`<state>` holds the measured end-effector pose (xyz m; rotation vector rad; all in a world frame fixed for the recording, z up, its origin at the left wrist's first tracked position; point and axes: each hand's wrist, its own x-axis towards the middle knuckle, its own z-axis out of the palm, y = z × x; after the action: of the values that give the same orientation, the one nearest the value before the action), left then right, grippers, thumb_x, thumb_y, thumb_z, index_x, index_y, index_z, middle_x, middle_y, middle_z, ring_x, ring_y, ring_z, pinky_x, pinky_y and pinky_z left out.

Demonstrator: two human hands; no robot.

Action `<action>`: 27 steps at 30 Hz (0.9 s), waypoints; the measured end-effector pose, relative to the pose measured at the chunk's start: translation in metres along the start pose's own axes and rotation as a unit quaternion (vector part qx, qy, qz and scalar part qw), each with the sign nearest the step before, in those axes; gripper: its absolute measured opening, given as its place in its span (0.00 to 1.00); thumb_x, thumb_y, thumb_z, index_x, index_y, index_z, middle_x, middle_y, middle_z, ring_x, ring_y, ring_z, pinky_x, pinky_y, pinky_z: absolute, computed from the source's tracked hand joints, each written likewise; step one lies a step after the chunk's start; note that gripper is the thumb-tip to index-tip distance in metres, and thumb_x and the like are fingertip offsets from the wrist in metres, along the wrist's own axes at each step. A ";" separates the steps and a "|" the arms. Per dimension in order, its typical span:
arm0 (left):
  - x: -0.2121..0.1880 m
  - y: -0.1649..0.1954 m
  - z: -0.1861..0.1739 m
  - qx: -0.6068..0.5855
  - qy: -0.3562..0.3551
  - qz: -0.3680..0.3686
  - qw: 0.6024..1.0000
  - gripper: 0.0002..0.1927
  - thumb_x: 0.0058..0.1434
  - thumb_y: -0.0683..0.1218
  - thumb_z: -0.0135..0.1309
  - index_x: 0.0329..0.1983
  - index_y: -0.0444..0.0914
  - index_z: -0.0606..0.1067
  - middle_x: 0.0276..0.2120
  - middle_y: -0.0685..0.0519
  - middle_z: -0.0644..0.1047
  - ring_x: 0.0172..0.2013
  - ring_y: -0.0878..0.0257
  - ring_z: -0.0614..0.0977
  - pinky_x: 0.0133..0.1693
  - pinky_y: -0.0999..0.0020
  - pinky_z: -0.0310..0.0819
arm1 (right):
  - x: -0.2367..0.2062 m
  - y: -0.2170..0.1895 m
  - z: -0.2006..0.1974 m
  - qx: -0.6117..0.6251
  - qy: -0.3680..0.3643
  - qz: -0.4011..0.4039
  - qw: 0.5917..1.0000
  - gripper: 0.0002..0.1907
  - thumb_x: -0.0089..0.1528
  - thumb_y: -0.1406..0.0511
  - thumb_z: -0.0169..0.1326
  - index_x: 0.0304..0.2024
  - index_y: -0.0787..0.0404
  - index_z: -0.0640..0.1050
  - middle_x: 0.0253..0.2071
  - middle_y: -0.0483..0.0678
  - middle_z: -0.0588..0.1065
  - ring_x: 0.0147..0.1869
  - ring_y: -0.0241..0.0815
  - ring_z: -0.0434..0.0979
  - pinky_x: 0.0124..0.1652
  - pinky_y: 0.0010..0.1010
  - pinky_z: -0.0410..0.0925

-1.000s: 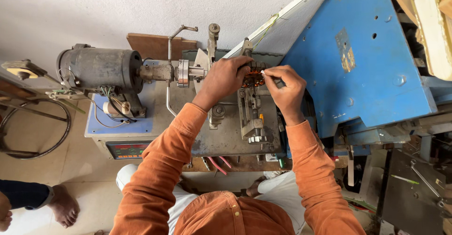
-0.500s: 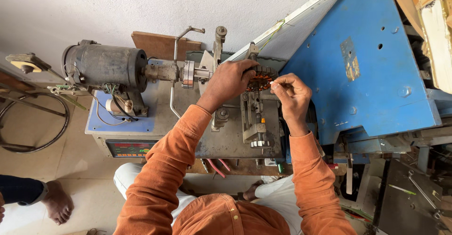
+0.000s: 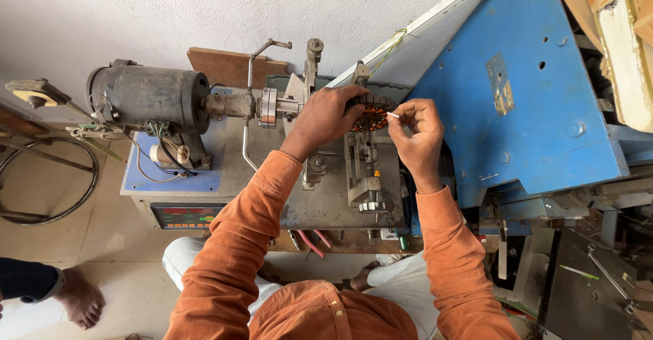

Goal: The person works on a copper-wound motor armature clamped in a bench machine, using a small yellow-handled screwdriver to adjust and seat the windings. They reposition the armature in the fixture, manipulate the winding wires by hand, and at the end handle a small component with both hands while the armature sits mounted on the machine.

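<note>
There's the round, toothed stator core wound with copper-coloured wire, mounted on the grey metal winding machine, its flat face turned toward the person and its axis running left to right, in line with the steel shaft. The left hand covers the core's left half, fingers curled over its top rim, gripping it. Just right of the core, the right hand pinches a thin white strip between thumb and fingertips, its tip pointing left and touching the core's right edge. Both arms wear orange sleeves. Further left along the shaft sits a dark grey cylindrical electric motor on a blue-topped control box. A big blue metal panel leans at the right. Bottom left, someone else's bare foot rests on the tiled floor.
</note>
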<state>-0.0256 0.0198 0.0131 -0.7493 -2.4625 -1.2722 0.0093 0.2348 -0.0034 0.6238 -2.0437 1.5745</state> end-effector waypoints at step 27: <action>0.008 -0.017 0.006 0.025 -0.001 -0.002 1.000 0.13 0.61 0.46 0.60 0.46 0.35 0.80 0.29 0.44 0.83 0.26 0.49 0.84 0.34 0.55 0.78 | 0.025 0.008 0.004 -0.277 -0.075 -0.182 0.940 0.08 0.59 0.76 0.66 0.35 0.61 0.82 0.40 0.45 0.82 0.44 0.42 0.82 0.41 0.29 0.76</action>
<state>-0.0413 0.0192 0.0020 -0.7324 -2.4893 -1.2072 -0.0153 0.2313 0.0053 0.8522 -2.1838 0.7118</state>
